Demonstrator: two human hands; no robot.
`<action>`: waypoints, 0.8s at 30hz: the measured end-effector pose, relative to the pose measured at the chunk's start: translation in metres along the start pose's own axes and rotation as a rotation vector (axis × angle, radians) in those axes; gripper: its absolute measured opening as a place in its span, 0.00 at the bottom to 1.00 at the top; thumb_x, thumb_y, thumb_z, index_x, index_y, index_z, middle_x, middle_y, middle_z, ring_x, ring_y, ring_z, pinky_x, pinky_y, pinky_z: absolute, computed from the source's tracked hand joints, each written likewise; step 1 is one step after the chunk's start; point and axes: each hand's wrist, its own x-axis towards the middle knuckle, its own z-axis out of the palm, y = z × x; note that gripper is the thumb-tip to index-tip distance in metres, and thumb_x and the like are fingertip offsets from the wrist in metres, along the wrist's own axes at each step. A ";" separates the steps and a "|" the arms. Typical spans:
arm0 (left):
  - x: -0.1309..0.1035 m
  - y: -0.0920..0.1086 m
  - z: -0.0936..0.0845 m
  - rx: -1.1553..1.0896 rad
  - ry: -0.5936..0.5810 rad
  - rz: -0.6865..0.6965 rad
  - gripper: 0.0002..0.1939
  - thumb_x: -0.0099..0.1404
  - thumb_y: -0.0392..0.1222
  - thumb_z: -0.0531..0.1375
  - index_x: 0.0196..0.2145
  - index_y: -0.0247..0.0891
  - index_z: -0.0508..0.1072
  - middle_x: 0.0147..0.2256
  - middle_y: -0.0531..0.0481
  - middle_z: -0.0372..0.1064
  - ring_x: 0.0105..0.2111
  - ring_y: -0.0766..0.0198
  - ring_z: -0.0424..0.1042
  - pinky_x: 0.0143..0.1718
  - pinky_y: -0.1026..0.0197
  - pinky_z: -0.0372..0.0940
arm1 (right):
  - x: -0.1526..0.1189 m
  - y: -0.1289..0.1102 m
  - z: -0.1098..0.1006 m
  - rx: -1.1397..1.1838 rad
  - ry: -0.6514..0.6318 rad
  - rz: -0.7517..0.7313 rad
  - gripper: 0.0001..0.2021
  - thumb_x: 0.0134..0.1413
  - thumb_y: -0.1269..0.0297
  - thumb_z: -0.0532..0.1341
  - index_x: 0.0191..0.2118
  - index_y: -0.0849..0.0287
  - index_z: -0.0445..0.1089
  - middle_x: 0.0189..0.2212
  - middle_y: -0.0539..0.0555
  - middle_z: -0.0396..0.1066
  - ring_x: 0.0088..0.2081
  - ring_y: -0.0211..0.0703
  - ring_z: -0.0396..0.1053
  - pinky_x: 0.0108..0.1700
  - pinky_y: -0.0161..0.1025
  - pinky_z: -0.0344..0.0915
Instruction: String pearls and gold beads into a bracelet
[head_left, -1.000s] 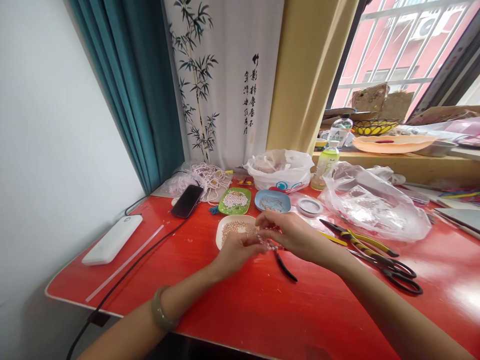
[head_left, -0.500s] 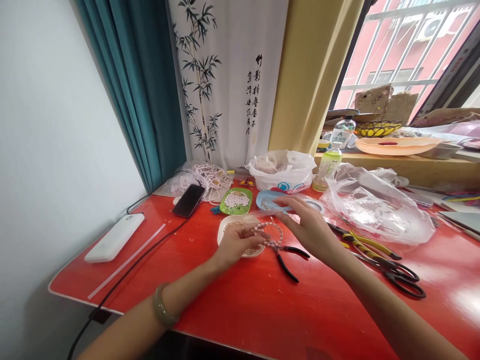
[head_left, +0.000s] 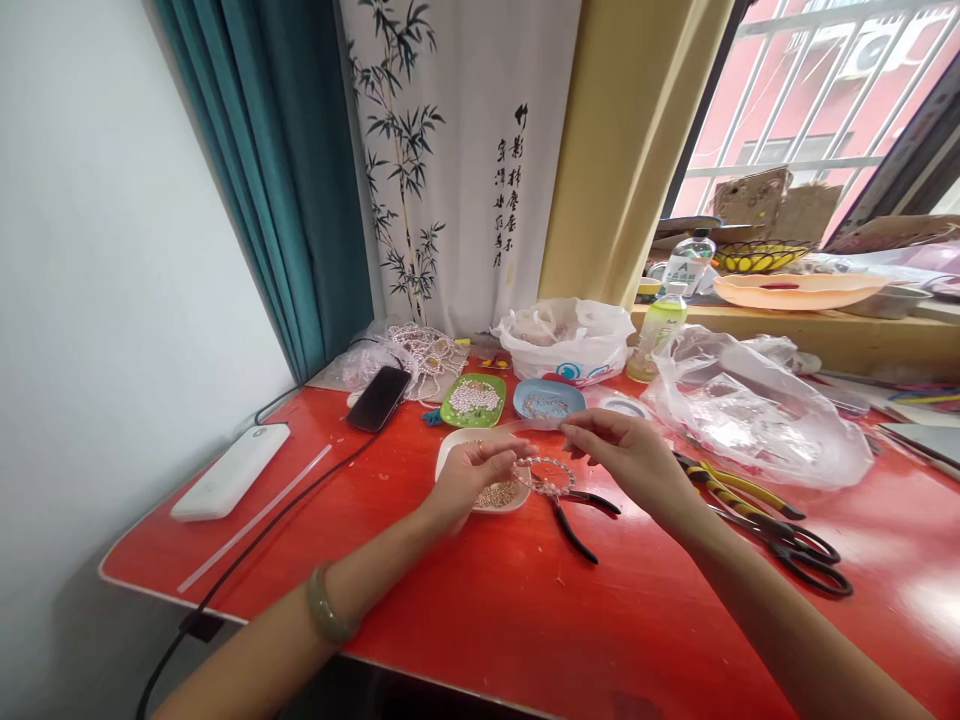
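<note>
My left hand [head_left: 472,480] pinches a loop of pale beads [head_left: 551,464] at its left side, above the edge of a white dish [head_left: 450,450] holding small gold beads. To the right of the loop, my right hand [head_left: 619,450] has thumb and fingertips pressed together; what they hold, if anything, is too small to make out. Black-handled pliers [head_left: 574,530] lie on the red table under the loop. Behind the hands stand a blue dish [head_left: 555,388] with small pieces in it and a green dish [head_left: 489,417] with pale beads.
Scissors [head_left: 806,565] and yellow-black pliers [head_left: 739,492] lie at the right, near a clear plastic bag [head_left: 817,440]. A phone [head_left: 379,399], a white power bank [head_left: 231,473] with a cable and bead strands [head_left: 427,350] are at the left. A white bag [head_left: 562,345] stands behind.
My right hand has drawn back from above the blue dish toward the loop, its fingers now closed. The bead loop has shifted slightly right.
</note>
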 end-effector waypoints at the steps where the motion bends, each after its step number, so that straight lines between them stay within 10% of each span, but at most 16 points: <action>1: 0.000 0.000 0.000 0.006 0.010 0.003 0.15 0.53 0.45 0.61 0.36 0.32 0.74 0.41 0.41 0.71 0.43 0.56 0.68 0.41 0.61 0.61 | 0.000 0.001 0.000 -0.006 -0.008 -0.003 0.10 0.50 0.59 0.54 0.29 0.59 0.69 0.21 0.50 0.70 0.25 0.40 0.68 0.28 0.37 0.63; 8: 0.001 -0.001 0.003 -0.020 0.092 -0.039 0.16 0.49 0.46 0.63 0.35 0.33 0.75 0.33 0.44 0.73 0.34 0.59 0.71 0.37 0.60 0.63 | -0.010 0.000 0.019 -0.488 0.359 -0.506 0.07 0.53 0.69 0.53 0.34 0.59 0.68 0.29 0.55 0.70 0.31 0.41 0.66 0.33 0.38 0.62; 11: -0.001 0.001 0.004 0.116 0.036 0.016 0.15 0.52 0.46 0.61 0.35 0.34 0.75 0.31 0.48 0.72 0.32 0.63 0.70 0.34 0.63 0.62 | -0.015 -0.001 0.031 -0.651 0.225 -0.719 0.08 0.54 0.72 0.52 0.35 0.61 0.68 0.29 0.55 0.68 0.31 0.40 0.64 0.32 0.36 0.61; 24: -0.008 -0.002 0.005 0.717 -0.082 0.282 0.18 0.62 0.46 0.50 0.24 0.32 0.72 0.21 0.52 0.63 0.24 0.67 0.61 0.27 0.65 0.55 | -0.018 0.004 0.037 -0.821 0.100 -0.796 0.11 0.53 0.75 0.49 0.30 0.62 0.67 0.24 0.54 0.66 0.25 0.40 0.60 0.24 0.35 0.56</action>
